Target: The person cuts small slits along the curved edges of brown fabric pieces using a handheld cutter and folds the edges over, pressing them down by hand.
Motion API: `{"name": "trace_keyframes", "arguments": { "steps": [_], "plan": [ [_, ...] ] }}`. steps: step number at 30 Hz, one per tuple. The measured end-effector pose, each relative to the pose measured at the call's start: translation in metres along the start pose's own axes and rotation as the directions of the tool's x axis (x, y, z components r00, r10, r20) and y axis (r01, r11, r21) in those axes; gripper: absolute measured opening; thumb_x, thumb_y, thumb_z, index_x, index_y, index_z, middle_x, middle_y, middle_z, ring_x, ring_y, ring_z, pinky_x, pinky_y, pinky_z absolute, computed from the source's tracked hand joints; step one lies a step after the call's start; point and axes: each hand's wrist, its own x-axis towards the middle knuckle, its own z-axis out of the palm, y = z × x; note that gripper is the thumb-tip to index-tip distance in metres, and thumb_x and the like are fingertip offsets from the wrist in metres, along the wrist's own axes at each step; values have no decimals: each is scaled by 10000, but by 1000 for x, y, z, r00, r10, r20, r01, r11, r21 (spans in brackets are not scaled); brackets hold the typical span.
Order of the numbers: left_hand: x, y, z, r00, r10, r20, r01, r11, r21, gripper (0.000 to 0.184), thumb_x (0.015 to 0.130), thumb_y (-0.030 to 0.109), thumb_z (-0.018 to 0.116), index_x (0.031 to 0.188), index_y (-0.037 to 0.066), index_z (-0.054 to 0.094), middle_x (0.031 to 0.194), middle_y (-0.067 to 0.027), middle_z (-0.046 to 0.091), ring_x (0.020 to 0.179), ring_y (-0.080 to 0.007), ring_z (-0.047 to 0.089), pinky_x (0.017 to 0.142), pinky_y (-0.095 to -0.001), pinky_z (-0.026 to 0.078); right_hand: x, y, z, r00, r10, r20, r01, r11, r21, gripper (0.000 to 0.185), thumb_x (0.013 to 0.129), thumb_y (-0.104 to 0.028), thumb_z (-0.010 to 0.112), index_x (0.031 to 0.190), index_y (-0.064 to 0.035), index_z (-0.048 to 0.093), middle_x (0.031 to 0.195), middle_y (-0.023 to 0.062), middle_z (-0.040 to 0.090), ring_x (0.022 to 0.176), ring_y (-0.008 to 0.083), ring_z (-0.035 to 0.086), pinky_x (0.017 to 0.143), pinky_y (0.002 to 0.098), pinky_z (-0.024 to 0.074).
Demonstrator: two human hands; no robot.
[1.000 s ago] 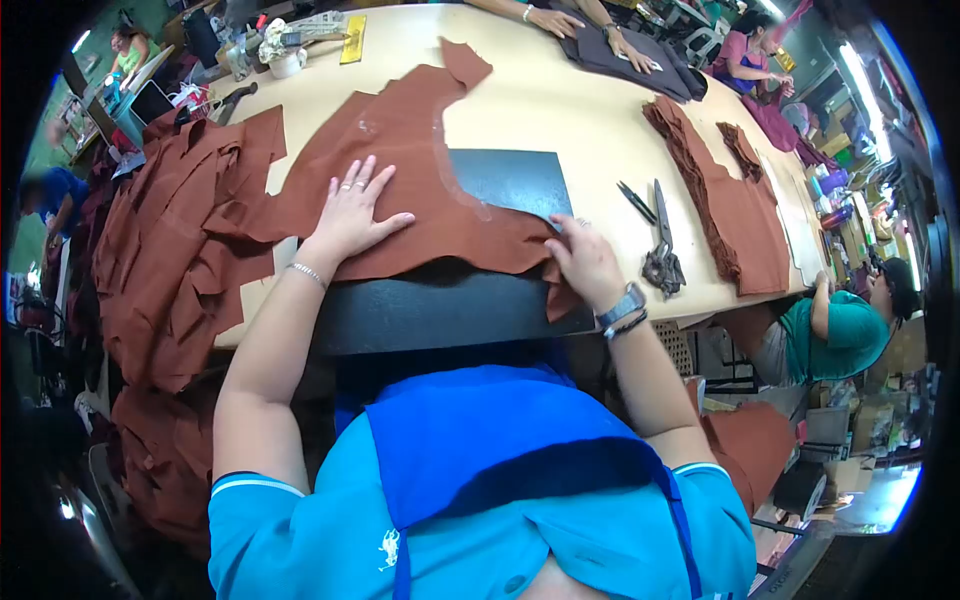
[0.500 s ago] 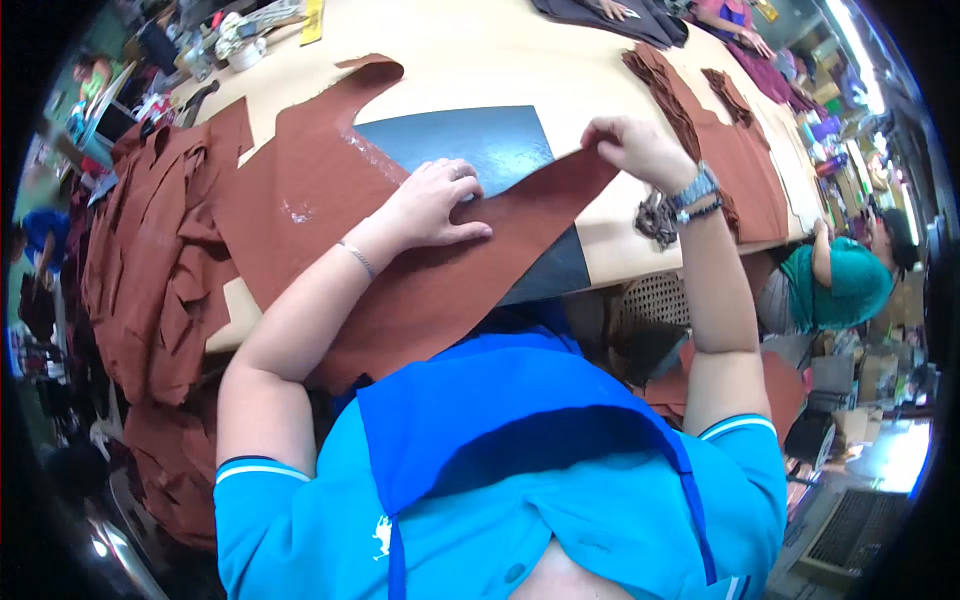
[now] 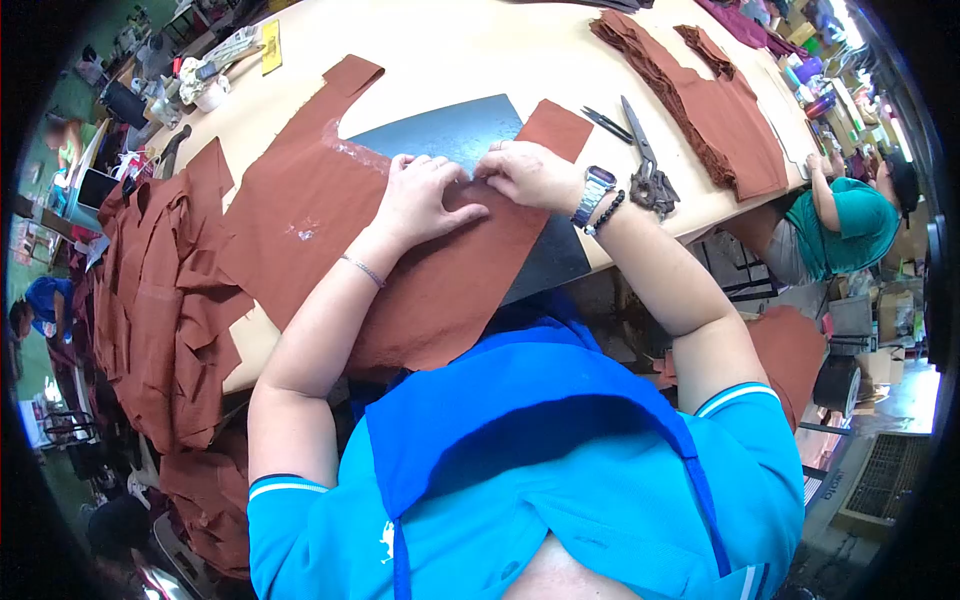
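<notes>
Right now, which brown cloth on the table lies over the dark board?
The flat piece under the left hand and right hand; the crumpled heap at left and layered pile at right lie off the dark board.

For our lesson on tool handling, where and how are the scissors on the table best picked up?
Probably grip the scissors by their bulky dark handles, coming from the near edge of the table: the handles lie toward that edge, while the blades point away.

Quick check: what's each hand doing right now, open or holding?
Left hand: half-open, thumb apart, resting on the brown cloth.
Right hand: fingers bent at the cloth's edge; grip can't be told.
</notes>
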Motion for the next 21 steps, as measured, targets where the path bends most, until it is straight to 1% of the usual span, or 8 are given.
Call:
{"name": "trace_keyframes", "arguments": {
  "steps": [3, 5, 6, 9, 12, 15, 18, 21],
  "plan": [
    [-5, -14, -1, 1000, 31, -3, -31, 1000, -1, 262, 878, 375, 693, 1002, 145, 710, 968, -38, 674, 1023, -234, 629, 1007, -485, 371, -8, 10, 4, 999, -4, -46, 4, 1000, 17, 129, 863, -70, 657, 990, -53, 673, 961, 130, 641, 913, 327, 643, 804, 402, 532],
    [-8, -28, -3, 997, 77, 3, -77, 997, -30, 161, 922, 270, 658, 1007, 146, 715, 992, -39, 669, 1033, -242, 624, 1039, -475, 356, -13, 6, 5, 991, -31, -129, 30, 1000, -7, 85, 876, -91, 631, 938, -51, 675, 916, 134, 641, 893, 331, 641, 796, 409, 534],
    [-9, -31, -7, 997, 77, 29, -76, 996, -39, 141, 944, 181, 616, 1024, 178, 732, 996, -21, 674, 1028, -225, 632, 1069, -503, 347, -15, 3, 6, 985, -54, -164, 53, 999, -12, 80, 878, -87, 628, 934, -52, 675, 906, 132, 637, 880, 332, 638, 793, 408, 534],
    [-15, -43, -8, 989, 148, -13, -148, 989, 19, 182, 911, 149, 624, 1023, 224, 746, 993, 16, 675, 991, -182, 644, 1071, -510, 360, -24, -4, 9, 976, -108, -186, 89, 990, -111, 121, 871, -49, 576, 943, -49, 673, 926, 119, 625, 897, 305, 624, 811, 386, 533],
    [-17, -49, -7, 957, 287, -50, -273, 942, 193, 237, 872, 137, 635, 1027, 275, 748, 972, 55, 668, 954, -135, 648, 1069, -517, 379, -32, 0, 17, 966, -193, -174, 151, 961, -230, 198, 853, -39, 524, 978, -41, 677, 984, 106, 618, 964, 266, 613, 846, 361, 528],
    [-19, -48, -6, 952, 302, -50, -279, 923, 264, 264, 846, 143, 639, 1031, 297, 747, 958, 77, 661, 942, -110, 643, 1069, -521, 397, -36, -5, 19, 968, -194, -160, 143, 949, -282, 250, 866, -54, 519, 1061, -59, 675, 1014, 105, 613, 974, 279, 609, 860, 371, 527],
    [-19, -46, -4, 954, 291, -71, -265, 930, 256, 232, 879, 159, 602, 994, 295, 751, 942, 67, 663, 941, -122, 643, 1085, -546, 390, -39, -20, 22, 991, -77, -113, 31, 931, -364, 319, 881, -87, 513, 1169, -93, 649, 1057, 92, 607, 996, 263, 601, 840, 372, 524],
    [-20, -45, -5, 959, 278, -54, -256, 933, 254, 227, 884, 169, 606, 1000, 299, 751, 942, 66, 661, 938, -123, 643, 1094, -552, 385, -38, -42, 17, 998, 27, -61, -52, 892, -450, 455, 832, -14, 521, 1263, -107, 632, 1084, 76, 617, 986, 246, 598, 816, 366, 500]
  ]
}}
